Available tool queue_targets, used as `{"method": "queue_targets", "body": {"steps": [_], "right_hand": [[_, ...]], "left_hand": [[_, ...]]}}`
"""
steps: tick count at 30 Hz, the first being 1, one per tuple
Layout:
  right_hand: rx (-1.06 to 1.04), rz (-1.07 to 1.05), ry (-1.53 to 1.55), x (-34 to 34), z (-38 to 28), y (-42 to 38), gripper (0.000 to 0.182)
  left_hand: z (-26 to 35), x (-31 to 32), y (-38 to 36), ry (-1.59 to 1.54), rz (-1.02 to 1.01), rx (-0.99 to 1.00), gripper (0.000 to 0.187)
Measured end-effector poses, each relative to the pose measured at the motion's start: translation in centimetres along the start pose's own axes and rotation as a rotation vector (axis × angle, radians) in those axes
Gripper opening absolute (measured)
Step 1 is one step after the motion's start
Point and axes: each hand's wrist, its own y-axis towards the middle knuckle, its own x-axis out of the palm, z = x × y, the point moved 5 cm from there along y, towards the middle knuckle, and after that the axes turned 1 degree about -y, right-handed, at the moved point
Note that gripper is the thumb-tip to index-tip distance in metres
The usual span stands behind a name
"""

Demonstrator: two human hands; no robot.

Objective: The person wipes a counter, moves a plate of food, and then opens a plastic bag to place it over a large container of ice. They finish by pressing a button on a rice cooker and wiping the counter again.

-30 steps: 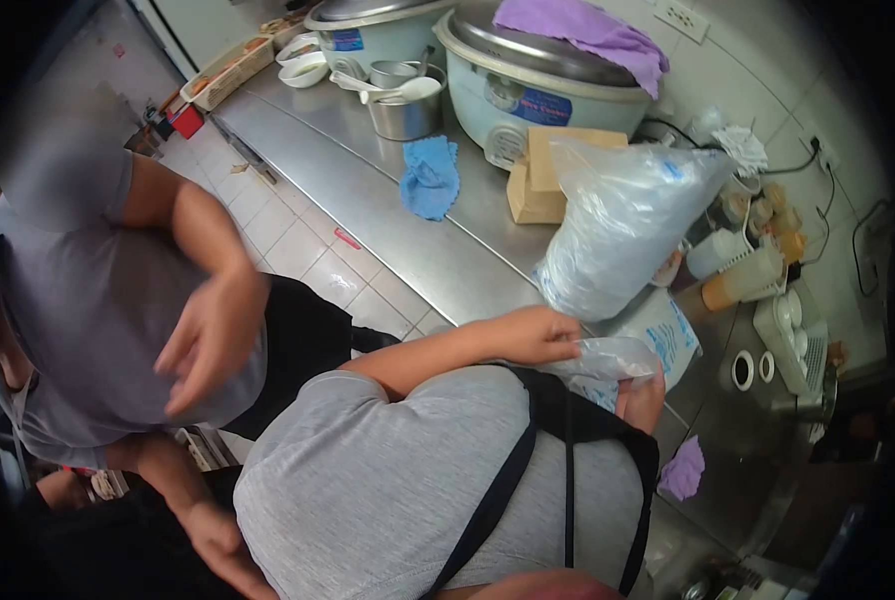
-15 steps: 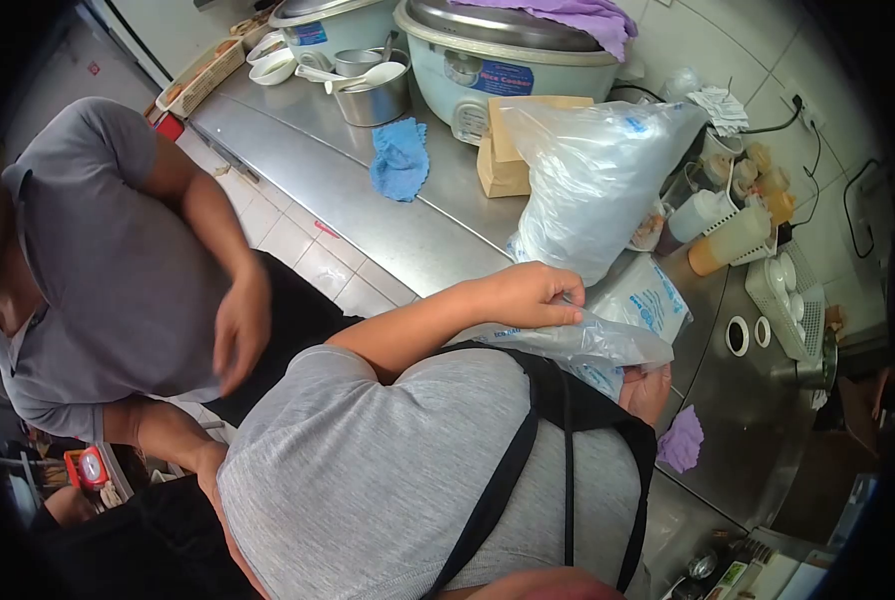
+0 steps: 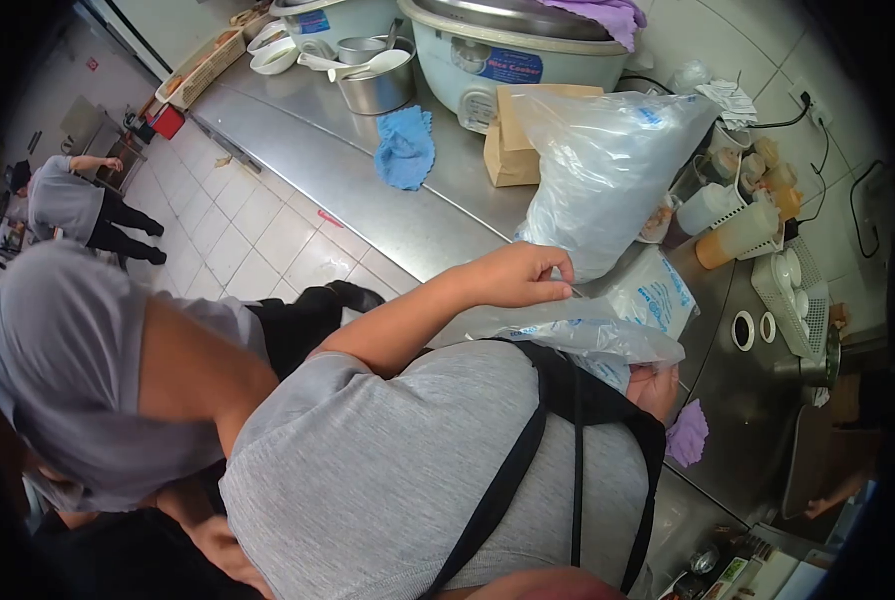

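My left hand [image 3: 516,275] reaches over the edge of the steel counter [image 3: 368,190] and pinches the top of a thin clear plastic bag [image 3: 578,335]. My right hand [image 3: 658,388] holds the same bag from below; it is partly hidden by the bag and by my grey shirt with its black apron straps. The bag is stretched between both hands, just in front of a pack of printed plastic bags [image 3: 653,295] lying on the counter. A big clear sack full of bags [image 3: 608,170] stands right behind my left hand.
A co-worker in a grey shirt [image 3: 78,370] bends close on my left. Another person [image 3: 78,205] stands far off on the tiled floor. Rice cookers [image 3: 513,50], a steel pot [image 3: 376,85], a blue cloth [image 3: 405,148], a cardboard box [image 3: 513,145], squeeze bottles [image 3: 738,235] and a purple cloth [image 3: 686,435] crowd the counter.
The co-worker has bent lower and dropped the raised arm, which uncovers the floor. My left hand has lifted the bag's top edge a little; my right hand stays under it.
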Motion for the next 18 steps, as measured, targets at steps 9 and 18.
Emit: {"method": "queue_targets", "body": {"steps": [9, 18], "right_hand": [[-0.022, -0.042, -0.958, 3.0, 0.0, -2.5, 0.023], [-0.225, 0.309, -0.761, 3.9, -13.9, -12.5, 0.042]], "left_hand": [[1.4, 3.5, -1.0, 0.048, -0.213, 0.071, 0.082], [-1.2, 15.2, 3.0, -0.185, -0.673, 0.103, 0.022]]}}
